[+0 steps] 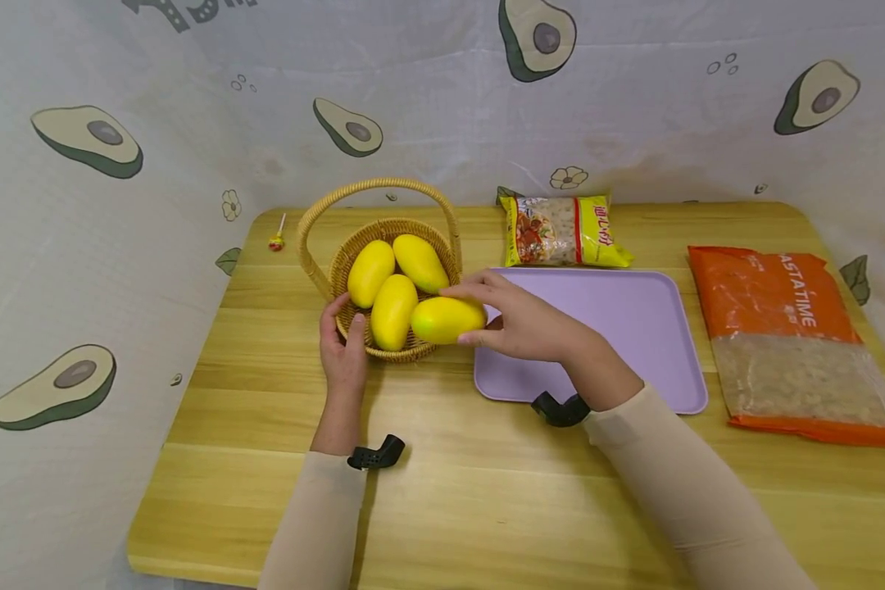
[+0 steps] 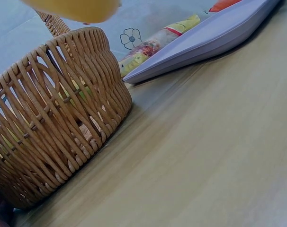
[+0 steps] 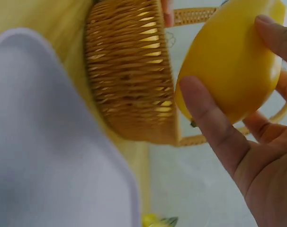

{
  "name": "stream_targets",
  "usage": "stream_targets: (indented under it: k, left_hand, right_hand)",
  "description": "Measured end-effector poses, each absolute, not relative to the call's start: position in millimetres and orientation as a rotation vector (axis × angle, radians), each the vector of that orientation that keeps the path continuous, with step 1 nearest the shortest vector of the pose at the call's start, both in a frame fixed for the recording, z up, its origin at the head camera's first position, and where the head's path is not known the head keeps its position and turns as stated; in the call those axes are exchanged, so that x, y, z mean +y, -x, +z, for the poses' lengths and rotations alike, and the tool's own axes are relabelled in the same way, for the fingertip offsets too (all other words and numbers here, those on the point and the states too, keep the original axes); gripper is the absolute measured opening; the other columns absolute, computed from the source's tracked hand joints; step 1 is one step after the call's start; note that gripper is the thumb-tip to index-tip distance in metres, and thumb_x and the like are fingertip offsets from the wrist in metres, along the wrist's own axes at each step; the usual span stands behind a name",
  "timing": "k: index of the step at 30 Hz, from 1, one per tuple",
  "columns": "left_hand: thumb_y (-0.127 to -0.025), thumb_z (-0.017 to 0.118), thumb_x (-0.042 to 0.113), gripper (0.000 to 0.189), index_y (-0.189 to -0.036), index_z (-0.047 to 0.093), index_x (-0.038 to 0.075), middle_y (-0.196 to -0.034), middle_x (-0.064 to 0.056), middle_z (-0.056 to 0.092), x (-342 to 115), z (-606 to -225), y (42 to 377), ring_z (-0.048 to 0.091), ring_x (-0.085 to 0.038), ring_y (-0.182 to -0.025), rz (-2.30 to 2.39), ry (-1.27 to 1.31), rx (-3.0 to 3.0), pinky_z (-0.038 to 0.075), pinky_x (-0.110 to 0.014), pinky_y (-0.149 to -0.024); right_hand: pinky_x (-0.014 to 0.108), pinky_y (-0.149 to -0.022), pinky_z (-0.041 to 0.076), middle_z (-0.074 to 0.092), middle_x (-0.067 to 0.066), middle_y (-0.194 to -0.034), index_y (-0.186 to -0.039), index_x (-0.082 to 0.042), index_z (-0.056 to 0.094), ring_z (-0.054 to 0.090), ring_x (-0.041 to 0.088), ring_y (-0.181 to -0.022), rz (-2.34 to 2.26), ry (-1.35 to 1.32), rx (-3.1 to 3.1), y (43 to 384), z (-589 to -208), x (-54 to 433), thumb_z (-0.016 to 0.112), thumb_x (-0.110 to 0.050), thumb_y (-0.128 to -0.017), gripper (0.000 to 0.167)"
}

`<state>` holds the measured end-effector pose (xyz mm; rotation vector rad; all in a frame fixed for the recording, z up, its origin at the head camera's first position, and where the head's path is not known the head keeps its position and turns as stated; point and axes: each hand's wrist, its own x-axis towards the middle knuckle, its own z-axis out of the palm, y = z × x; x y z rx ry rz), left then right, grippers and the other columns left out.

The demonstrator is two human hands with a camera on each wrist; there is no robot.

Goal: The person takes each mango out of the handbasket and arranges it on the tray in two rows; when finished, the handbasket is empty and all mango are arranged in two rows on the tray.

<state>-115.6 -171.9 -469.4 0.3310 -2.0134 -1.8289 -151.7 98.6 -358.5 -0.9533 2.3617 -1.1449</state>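
Observation:
My right hand (image 1: pixel 534 324) grips a yellow mango (image 1: pixel 442 319) between thumb and fingers, above the right side of the wicker basket (image 1: pixel 406 356). In the right wrist view, this mango (image 3: pixel 228 61) is off the basket's rim, with a small dark stem end showing. Three more mangoes lie inside the basket, one at left (image 1: pixel 371 273), one at back right (image 1: pixel 420 262) and one at front (image 1: pixel 394 313). At the basket's left front, my left hand (image 1: pixel 344 352) holds the rim, thumb on the near side. Most of that hand is out of sight in the left wrist view.
A lilac tray (image 1: pixel 627 328) lies right of the basket, beneath my right wrist. Behind it is a yellow-and-clear food packet (image 1: pixel 553 232); a large orange-and-clear bag (image 1: pixel 796 344) sits at far right. A lollipop (image 1: pixel 277 238) lies at back left. The basket's tall handle (image 1: pixel 379 185) arches upward.

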Motion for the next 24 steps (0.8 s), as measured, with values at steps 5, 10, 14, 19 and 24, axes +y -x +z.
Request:
stream_targets:
  k: [5, 10, 14, 19, 24]
  left_hand:
    - [-0.099, 0.056, 0.009, 0.043, -0.141, 0.054, 0.004, -0.155, -0.013, 0.045, -171, -469, 117, 0.031, -0.025, -0.152, -1.841, -0.342, -2.002, 0.017, -0.046, -0.127]
    - [-0.099, 0.056, 0.010, 0.042, -0.140, 0.055, 0.006, -0.155, -0.011, 0.046, -173, -470, 116, 0.031, -0.023, -0.152, -1.832, -0.344, -2.010, 0.018, -0.044, -0.126]
    - [-0.099, 0.056, 0.013, 0.040, -0.139, 0.056, 0.009, -0.153, -0.008, 0.047, -174, -471, 116, 0.033, -0.020, -0.150, -1.819, -0.341, -2.016, 0.019, -0.042, -0.126]
    - [-0.099, 0.056, 0.014, 0.040, -0.138, 0.057, 0.009, -0.152, -0.008, 0.048, -174, -472, 116, 0.033, -0.019, -0.150, -1.827, -0.330, -2.006, 0.020, -0.043, -0.126]
    - [-0.099, 0.055, 0.013, 0.040, -0.138, 0.056, 0.007, -0.152, -0.009, 0.047, -172, -472, 115, 0.033, -0.020, -0.150, -1.835, -0.318, -1.997, 0.019, -0.043, -0.125]
  right_hand:
    - [0.031, -0.082, 0.060, 0.050, 0.008, -0.137, -0.140, -0.018, 0.061, 0.052, 0.023, -0.119, -1.399, 0.837, 2.294, 142, -381, 120, 0.080, -0.014, -0.089, 0.054]
    - [0.025, -0.092, 0.052, 0.059, 0.011, -0.130, -0.127, -0.007, 0.067, 0.051, 0.015, -0.118, -1.612, 0.872, 2.319, 135, -396, 132, 0.067, -0.011, -0.098, 0.029]
    - [0.020, -0.100, 0.044, 0.062, 0.011, -0.124, -0.119, -0.004, 0.069, 0.052, 0.006, -0.118, -1.694, 0.833, 2.390, 133, -405, 137, 0.063, -0.011, -0.100, 0.021]
    - [0.015, -0.096, 0.049, 0.060, 0.009, -0.125, -0.117, 0.001, 0.068, 0.052, 0.005, -0.119, -1.769, 0.721, 2.390, 134, -409, 147, 0.067, -0.003, -0.096, 0.022]
    - [0.012, -0.086, 0.053, 0.055, -0.006, -0.126, -0.119, 0.004, 0.066, 0.051, 0.006, -0.119, -1.807, 0.609, 2.441, 138, -405, 159, 0.070, 0.001, -0.093, 0.027]
